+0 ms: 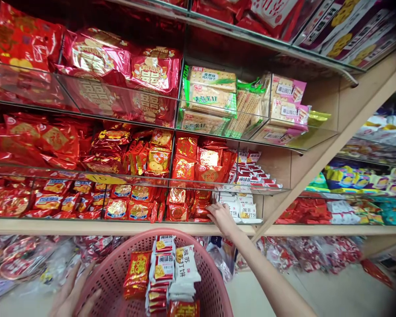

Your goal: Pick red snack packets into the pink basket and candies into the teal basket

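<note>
My right hand [222, 219] reaches to the lowest shelf, its fingers stretched left against the edge of a stack of red snack packets [200, 207]. White soda cracker packets [247, 209] lie just right of that hand; no packet shows in its grasp. A pink perforated plastic basket [214, 275] stands in front of the shelves. Inside it are a red packet [137, 273], white-and-red packets [164, 266], white cracker packets [186, 266] and another red packet [184, 309]. My left hand [74, 290], slightly blurred, is at the basket's left side with its fingers apart.
Clear dividers and front lips split the shelves [125, 226] into bins. Green-wrapped crackers [211, 97] and pink-wrapped crackers [288, 108] fill the shelf above. A slanted wooden panel [330, 145] rises at the right. Bagged goods [310, 255] lie below the lowest shelf.
</note>
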`<state>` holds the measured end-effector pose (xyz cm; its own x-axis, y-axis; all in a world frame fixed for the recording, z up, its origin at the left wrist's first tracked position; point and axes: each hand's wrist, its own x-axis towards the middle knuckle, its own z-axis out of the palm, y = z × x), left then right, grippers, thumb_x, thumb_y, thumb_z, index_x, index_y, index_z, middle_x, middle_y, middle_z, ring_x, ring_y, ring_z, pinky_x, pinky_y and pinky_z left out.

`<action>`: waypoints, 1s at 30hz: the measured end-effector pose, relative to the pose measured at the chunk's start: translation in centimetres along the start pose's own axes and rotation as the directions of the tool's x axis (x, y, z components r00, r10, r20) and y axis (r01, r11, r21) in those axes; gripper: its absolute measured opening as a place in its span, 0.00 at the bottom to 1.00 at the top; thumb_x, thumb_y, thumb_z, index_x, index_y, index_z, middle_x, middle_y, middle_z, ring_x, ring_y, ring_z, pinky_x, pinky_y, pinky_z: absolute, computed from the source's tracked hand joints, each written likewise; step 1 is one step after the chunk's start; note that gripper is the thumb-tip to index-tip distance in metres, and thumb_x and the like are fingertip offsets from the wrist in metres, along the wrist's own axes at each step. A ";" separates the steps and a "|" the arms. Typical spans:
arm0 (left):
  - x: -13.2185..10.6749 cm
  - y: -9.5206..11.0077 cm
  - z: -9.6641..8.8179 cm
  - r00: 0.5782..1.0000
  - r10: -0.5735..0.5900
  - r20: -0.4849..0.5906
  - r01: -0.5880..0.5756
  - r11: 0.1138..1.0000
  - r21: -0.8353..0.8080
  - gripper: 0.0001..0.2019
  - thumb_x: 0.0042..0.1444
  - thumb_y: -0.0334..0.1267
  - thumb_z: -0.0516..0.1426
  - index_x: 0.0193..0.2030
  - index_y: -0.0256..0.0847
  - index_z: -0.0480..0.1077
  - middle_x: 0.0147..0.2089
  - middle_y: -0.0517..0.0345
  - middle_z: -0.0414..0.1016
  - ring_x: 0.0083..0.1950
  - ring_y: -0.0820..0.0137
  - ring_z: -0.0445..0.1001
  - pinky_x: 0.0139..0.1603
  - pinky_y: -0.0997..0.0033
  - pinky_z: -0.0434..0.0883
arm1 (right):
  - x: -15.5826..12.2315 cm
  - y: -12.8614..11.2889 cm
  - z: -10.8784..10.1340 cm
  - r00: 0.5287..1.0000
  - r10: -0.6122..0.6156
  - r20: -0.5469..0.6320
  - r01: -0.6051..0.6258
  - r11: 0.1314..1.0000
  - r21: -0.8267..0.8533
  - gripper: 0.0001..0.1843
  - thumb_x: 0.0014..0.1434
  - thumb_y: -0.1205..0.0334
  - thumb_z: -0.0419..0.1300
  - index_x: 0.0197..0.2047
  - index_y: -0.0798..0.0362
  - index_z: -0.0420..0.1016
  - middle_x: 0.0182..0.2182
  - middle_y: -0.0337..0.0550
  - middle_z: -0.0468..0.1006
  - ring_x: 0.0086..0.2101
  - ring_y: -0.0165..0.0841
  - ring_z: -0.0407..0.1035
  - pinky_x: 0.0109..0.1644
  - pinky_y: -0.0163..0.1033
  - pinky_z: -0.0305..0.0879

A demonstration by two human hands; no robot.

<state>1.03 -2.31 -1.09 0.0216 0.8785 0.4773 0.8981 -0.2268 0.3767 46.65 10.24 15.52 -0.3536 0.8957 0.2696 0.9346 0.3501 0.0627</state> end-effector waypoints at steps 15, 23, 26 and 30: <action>-0.8 0.4 0.0 0.998 -0.031 0.045 0.033 0.999 -0.027 0.30 0.58 0.47 0.47 0.67 0.54 0.44 0.71 0.53 0.44 0.71 0.54 0.43 0.65 0.42 0.56 | 0.7 0.4 -0.3 0.998 -0.068 0.019 0.067 0.998 0.008 0.10 0.61 0.68 0.52 0.36 0.51 0.74 0.35 0.45 0.79 0.40 0.38 0.66 0.43 0.44 0.49; -0.6 0.6 -0.1 0.997 -0.065 0.045 0.067 0.997 -0.033 0.28 0.57 0.48 0.48 0.65 0.51 0.50 0.72 0.54 0.41 0.70 0.51 0.47 0.64 0.42 0.58 | 0.4 -1.2 -0.9 0.998 0.020 -0.054 -0.015 0.996 0.089 0.20 0.63 0.48 0.48 0.46 0.51 0.72 0.39 0.47 0.79 0.43 0.41 0.66 0.51 0.50 0.48; -0.6 0.7 -0.3 0.998 -0.044 0.045 0.045 0.999 -0.021 0.28 0.58 0.48 0.47 0.65 0.52 0.49 0.72 0.54 0.39 0.70 0.51 0.48 0.63 0.40 0.58 | 1.7 -2.4 -1.1 0.985 0.145 -0.092 -0.127 0.977 0.173 0.27 0.61 0.43 0.48 0.55 0.53 0.65 0.40 0.50 0.79 0.44 0.45 0.67 0.49 0.51 0.50; -0.8 0.7 -0.4 0.999 -0.033 0.027 0.033 0.999 -0.005 0.28 0.58 0.47 0.47 0.65 0.51 0.50 0.71 0.52 0.42 0.70 0.52 0.48 0.63 0.41 0.60 | 3.7 -3.4 -0.7 0.947 0.315 -0.058 -0.273 0.890 0.366 0.25 0.60 0.48 0.53 0.55 0.54 0.66 0.34 0.48 0.80 0.42 0.44 0.70 0.47 0.47 0.55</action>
<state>1.48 -3.37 -0.86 0.0038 0.8967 0.4427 0.8960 -0.1997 0.3967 42.18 12.13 17.01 -0.0383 0.9429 0.3309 0.9142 0.1667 -0.3693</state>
